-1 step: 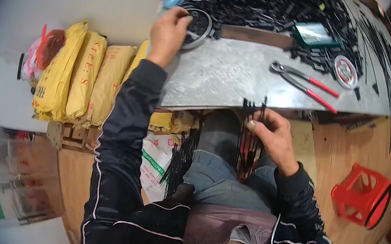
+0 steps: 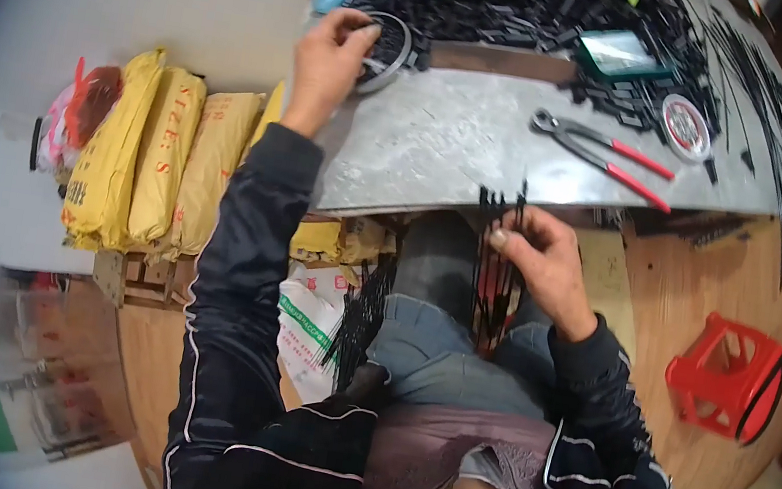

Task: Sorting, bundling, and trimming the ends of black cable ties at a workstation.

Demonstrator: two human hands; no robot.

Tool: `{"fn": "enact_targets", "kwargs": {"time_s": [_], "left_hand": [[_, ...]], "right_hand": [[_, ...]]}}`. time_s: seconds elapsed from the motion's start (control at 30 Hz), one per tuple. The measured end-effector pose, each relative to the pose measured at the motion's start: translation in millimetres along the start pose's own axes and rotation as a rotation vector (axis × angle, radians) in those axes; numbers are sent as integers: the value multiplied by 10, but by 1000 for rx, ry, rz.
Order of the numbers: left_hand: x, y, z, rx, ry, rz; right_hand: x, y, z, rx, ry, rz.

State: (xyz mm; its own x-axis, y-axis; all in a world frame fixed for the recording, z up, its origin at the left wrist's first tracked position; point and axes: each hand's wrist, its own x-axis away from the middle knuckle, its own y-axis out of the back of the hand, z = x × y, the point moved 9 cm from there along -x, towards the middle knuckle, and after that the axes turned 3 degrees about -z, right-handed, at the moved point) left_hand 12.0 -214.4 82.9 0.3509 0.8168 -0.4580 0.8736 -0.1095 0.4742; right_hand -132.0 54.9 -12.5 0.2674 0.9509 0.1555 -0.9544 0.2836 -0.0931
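Note:
My left hand (image 2: 325, 65) is at the rim of a round dish (image 2: 401, 56) of small black pieces, on the table's left side. Its thumb and fingers are drawn together; whatever they pinch is too small to make out. Just off the table's front edge, my right hand (image 2: 549, 268) grips several thin black strips (image 2: 480, 268) between thumb and fingers. They hang upright over my lap, with small dark pieces at their top ends. More thin black strips (image 2: 362, 316) lie in a bundle beside my left thigh.
A heap of black plastic parts (image 2: 487, 6) covers the back of the metal table (image 2: 427, 139). Red-handled pincers (image 2: 606, 155), a round tin (image 2: 687, 127) and a green-edged box (image 2: 622, 54) lie to the right. Yellow sacks (image 2: 167, 155) stand left; a red stool (image 2: 725, 376) is right.
The whole view has shifted slightly, so the table sits a little higher and further left. Both hands keep their places, the left at the dish and the right on the strips.

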Motion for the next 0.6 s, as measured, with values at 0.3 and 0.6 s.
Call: {"fn": "enact_targets", "kwargs": {"time_s": [0.3,0.6], "left_hand": [[1435,-1031,-884,978,588,568],[1828,-1091,-1079,1156,687,644]], "right_hand": [[109,132,-54,-64,25,52],[318,119,-65,-157,37,130]]}}
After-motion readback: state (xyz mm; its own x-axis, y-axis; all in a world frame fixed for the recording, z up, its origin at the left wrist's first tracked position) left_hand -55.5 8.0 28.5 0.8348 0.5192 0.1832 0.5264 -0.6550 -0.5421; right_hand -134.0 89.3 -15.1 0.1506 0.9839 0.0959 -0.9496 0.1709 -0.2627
